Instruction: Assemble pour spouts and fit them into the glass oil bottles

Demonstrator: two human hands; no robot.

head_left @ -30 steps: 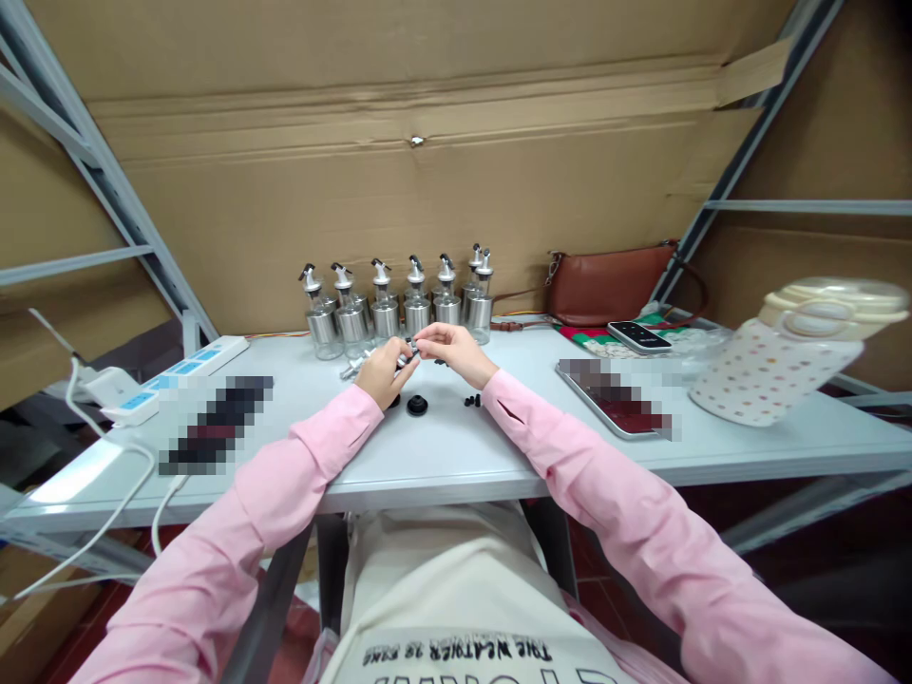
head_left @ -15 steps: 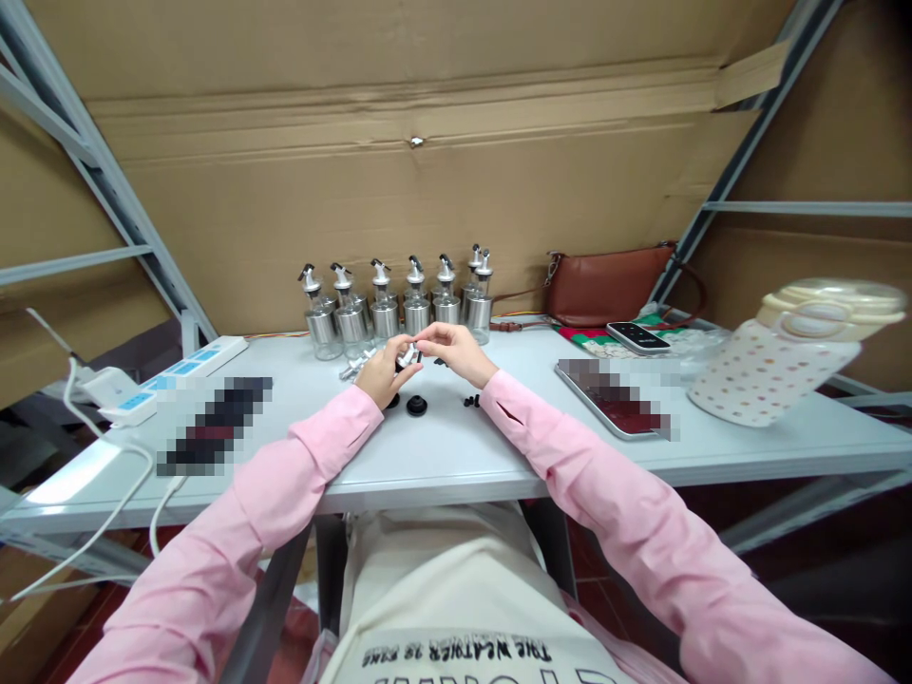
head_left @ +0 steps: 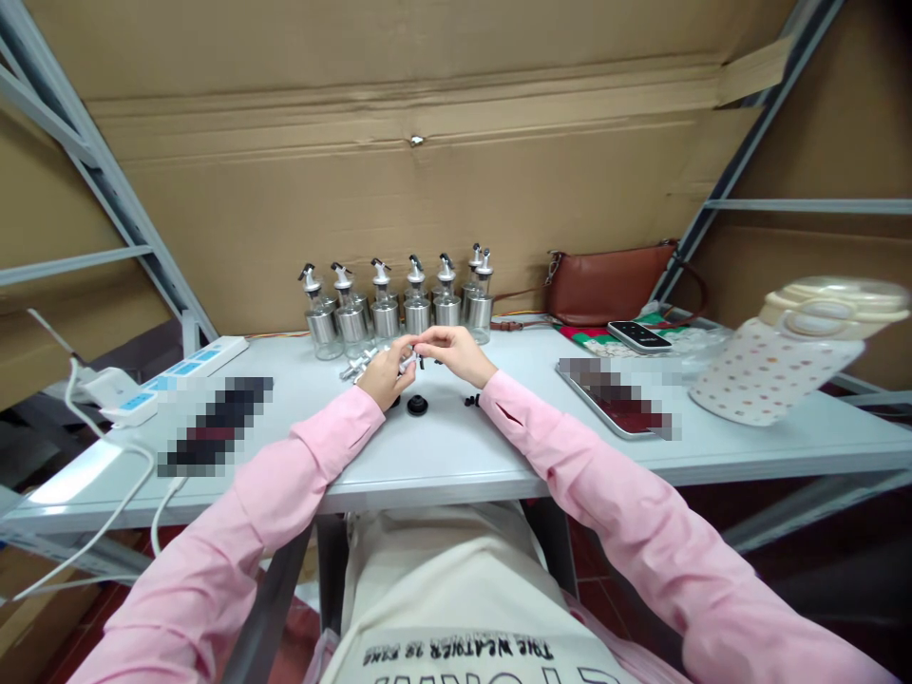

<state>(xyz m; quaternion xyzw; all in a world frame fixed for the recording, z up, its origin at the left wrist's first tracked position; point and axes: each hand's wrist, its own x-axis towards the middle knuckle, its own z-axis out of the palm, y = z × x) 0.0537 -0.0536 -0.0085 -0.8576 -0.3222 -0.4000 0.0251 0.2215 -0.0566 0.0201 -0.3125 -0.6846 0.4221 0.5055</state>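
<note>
My left hand (head_left: 387,372) is closed around a silver pour spout (head_left: 407,361), partly hidden by the fingers. The fingertips of my right hand (head_left: 457,352) are pinched together at the spout's end, touching it; what they grip is too small to make out. A small black bit (head_left: 421,363) shows just under those fingers. Nearer to me lies a round black stopper (head_left: 417,406), with another dark piece half covered by my left hand. Several tiny black parts (head_left: 472,401) lie by my right wrist. Loose silver spouts (head_left: 355,366) rest behind my left hand.
Glass-and-steel oil bottles (head_left: 417,312) with spouts stand in rows along the cardboard back wall. On the left are a power strip (head_left: 181,378) and a blurred-out phone (head_left: 218,426). To the right are a tablet-like device (head_left: 613,399), a brown bag (head_left: 609,285) and a dotted jug (head_left: 776,366).
My left thumb and fingers have closed in more tightly over the spout, covering more of it. My right fingertips have shifted slightly down at the spout's end.
</note>
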